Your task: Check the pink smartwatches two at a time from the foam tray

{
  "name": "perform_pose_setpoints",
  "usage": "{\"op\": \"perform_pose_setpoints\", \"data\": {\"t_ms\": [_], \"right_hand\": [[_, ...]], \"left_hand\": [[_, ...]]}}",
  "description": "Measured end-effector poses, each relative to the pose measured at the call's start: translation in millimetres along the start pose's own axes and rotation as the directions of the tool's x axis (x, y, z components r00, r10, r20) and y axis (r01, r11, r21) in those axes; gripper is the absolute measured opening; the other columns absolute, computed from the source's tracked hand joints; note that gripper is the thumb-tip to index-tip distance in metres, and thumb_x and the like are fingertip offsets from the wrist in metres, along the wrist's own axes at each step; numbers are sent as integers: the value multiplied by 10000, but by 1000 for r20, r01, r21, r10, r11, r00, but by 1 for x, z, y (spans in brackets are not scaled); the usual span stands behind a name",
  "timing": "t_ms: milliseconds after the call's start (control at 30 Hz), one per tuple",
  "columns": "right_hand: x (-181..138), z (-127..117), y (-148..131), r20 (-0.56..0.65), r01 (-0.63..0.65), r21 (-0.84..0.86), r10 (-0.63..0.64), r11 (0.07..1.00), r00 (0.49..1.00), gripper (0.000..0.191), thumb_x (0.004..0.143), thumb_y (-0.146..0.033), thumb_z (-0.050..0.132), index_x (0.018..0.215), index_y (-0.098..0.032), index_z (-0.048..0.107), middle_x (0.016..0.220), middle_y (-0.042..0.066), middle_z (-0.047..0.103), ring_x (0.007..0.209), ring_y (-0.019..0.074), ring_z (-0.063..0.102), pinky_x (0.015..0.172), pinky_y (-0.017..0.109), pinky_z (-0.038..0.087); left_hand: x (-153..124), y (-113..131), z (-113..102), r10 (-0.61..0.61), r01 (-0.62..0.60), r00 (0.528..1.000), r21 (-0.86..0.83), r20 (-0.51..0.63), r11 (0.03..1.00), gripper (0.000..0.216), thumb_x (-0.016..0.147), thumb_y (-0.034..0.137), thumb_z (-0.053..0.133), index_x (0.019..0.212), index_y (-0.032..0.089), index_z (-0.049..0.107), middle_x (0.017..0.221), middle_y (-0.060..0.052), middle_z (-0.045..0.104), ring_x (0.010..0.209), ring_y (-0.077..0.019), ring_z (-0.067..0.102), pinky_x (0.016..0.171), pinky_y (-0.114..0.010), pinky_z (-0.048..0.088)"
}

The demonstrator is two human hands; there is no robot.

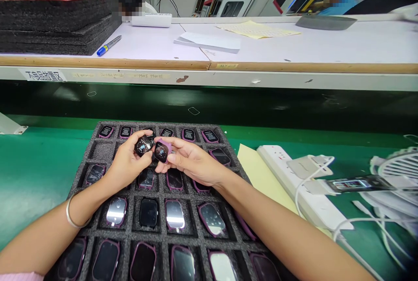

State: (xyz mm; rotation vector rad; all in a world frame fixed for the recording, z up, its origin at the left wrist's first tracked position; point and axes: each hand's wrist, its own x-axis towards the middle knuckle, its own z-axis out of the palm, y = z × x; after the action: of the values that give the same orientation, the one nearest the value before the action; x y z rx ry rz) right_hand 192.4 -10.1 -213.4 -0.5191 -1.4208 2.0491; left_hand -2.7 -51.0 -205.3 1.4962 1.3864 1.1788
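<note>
My left hand (pixel 126 163) is closed on a small black-framed watch body (pixel 143 145), its lit screen facing me. My right hand (pixel 191 161) pinches a purple-framed watch body (pixel 162 150) right beside it, the two nearly touching. Both hands hover over the middle of a dark foam tray (pixel 89 152) whose pockets hold several more purple-rimmed watch bodies with dark screens. A metal bangle (pixel 70 215) sits on my left wrist.
The tray lies on a green mat (pixel 39 163). To its right are a yellow sheet (pixel 257 172), a white power strip (pixel 287 176) with cables and a small white fan (pixel 396 172). Behind is a raised white shelf (pixel 294 45) with black foam sheets (pixel 55 24), a blue marker (pixel 109 45), papers and other people.
</note>
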Motion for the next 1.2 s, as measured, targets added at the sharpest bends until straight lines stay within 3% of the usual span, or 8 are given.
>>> {"op": "perform_pose_setpoints", "data": {"t_ms": [267, 433, 700, 1033, 1200], "right_hand": [[0, 0, 1, 5, 2, 12, -2, 1000, 1000, 575, 842, -410, 768, 1314, -174, 542, 855, 42, 762, 806, 171, 742, 801, 348, 557], [-1, -1, 1, 13, 3, 13, -3, 1000, 1000, 565, 856, -400, 756, 1325, -176, 534, 862, 42, 757, 817, 170, 736, 814, 346, 550], [-1, -1, 1, 9, -5, -2, 5, 1000, 1000, 595, 851, -422, 756, 1337, -170, 523, 856, 46, 759, 810, 175, 738, 809, 354, 550], [-1, -1, 2, 11, 17, 2, -17, 1000, 1000, 568, 847, -418, 761, 1315, -177, 546, 832, 28, 747, 788, 160, 719, 787, 330, 534], [-1, -1, 1, -6, -15, 21, 15, 1000, 1000, 559, 851, -399, 758, 1318, -168, 555, 791, 19, 733, 759, 152, 694, 762, 312, 512]], "left_hand": [[0, 1, 1, -10, 10, 1000, -26, -4, 1000, 468, 747, 235, 646, 1211, 191, 601, 1046, -53, 661, 885, -171, 623, 717, -254, 501], [0, 1, 0, -12, 12, 1000, -5, 3, 1000, 482, 754, 247, 647, 1230, 191, 595, 1007, -42, 658, 767, -141, 575, 642, -245, 464], [0, -2, 0, -10, 10, 1000, -29, 13, 1000, 472, 766, 241, 647, 1232, 192, 588, 1025, -47, 649, 892, -171, 596, 764, -274, 489], [-1, -1, 0, -31, 32, 999, -31, 22, 999, 487, 766, 284, 661, 1238, 189, 590, 988, -36, 646, 810, -154, 580, 750, -281, 472], [1, 2, 2, -50, 50, 999, -144, 4, 988, 462, 711, 247, 721, 1157, 176, 621, 1120, -59, 662, 995, -176, 600, 876, -278, 463]]}}
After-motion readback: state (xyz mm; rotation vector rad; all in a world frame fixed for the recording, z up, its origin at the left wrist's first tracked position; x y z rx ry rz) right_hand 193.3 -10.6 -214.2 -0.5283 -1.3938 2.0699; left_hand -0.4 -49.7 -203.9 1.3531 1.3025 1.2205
